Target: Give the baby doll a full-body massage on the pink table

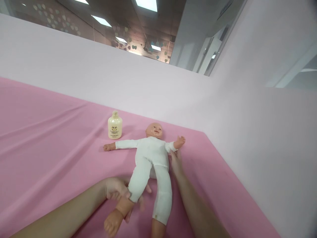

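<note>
A baby doll (151, 152) with a white cloth body lies on its back on the pink sheet (56, 142), head away from me and arms spread. My left hand (116, 188) is wrapped round the doll's lower leg on the left, just above the bare foot; its thumb lies on top and fingers show from underneath. Beside the doll's right-side arm, my right hand (176, 162) reaches up along the torso and touches the sleeve near the armpit. Most of its fingers are hidden behind the doll's arm and body, so its grip is unclear.
A cream pump bottle (115, 126) with dark print stands upright beyond the doll's outstretched left-side arm. White walls (119, 77) border the pink surface at the back and right. Above the back wall, a window (138, 29) shows ceiling lights and heart-shaped decorations.
</note>
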Demonstrator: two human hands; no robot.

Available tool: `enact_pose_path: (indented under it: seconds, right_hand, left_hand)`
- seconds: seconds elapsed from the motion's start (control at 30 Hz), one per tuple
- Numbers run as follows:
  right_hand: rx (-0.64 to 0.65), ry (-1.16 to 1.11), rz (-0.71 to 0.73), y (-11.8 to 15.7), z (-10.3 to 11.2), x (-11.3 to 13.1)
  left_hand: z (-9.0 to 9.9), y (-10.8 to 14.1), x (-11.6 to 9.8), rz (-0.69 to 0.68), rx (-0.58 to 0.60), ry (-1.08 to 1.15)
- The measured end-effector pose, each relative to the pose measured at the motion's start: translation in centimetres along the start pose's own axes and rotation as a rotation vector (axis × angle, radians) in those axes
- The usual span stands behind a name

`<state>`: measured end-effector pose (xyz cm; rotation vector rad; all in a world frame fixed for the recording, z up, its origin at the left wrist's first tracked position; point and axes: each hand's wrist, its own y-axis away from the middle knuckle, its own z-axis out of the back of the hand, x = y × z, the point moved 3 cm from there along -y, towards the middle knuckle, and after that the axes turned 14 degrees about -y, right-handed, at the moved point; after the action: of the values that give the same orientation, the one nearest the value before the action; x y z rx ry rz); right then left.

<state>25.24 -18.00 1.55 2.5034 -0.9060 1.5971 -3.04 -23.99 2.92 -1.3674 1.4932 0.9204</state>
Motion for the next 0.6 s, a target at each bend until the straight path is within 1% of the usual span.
enact_pose_path:
  seconds: [0.03, 0.1, 0.2, 0.27, 0.33, 0.37, 0.43, 0.5, 0.53, 0.6]
  right_hand:
    - [-0.023, -0.019, -0.007, -0.1, 0.1, -0.1]
    - [-0.072, -0.043, -0.035, -0.2, 0.4, -0.1]
    - [-0.138, -0.07, -0.08, -0.3, 0.6, 0.1]
    - [-0.122, -0.069, -0.074, -0.2, 0.3, 0.4]
    - [-0.042, -0.008, -0.033, 0.1, -0.3, 0.9]
    - [0.008, 0.041, -0.013, 0.4, -0.6, 1.1]
    - [0.1, 0.166, 0.017, 1.0, -1.3, 1.5]
    - [0.183, 0.282, 0.04, 1.6, -1.9, 1.9]
    - [0.217, 0.321, 0.052, 1.8, -2.1, 2.1]
    - [0.246, 0.351, 0.064, 1.9, -2.3, 2.3]
  left_hand:
    - [-0.3, -0.1, -0.1, 0.044, 0.031, -0.036]
    - [-0.6, -0.2, -0.4, 0.087, 0.054, -0.082]
    - [-0.4, -0.2, -0.2, 0.079, 0.073, -0.067]
    - [0.1, 0.0, 0.2, 0.031, 0.103, -0.001]
    - [0.7, 0.3, 0.5, -0.048, 0.11, 0.083]
    - [1.0, 0.5, 0.5, -0.092, 0.083, 0.113]
    - [1.6, 0.8, 0.5, -0.153, -0.041, 0.14]
    - [2.1, 1.0, 0.3, -0.175, -0.175, 0.142]
    - [2.2, 1.0, 0.2, -0.184, -0.221, 0.144]
    - [2.1, 1.0, 0.0, -0.191, -0.251, 0.144]
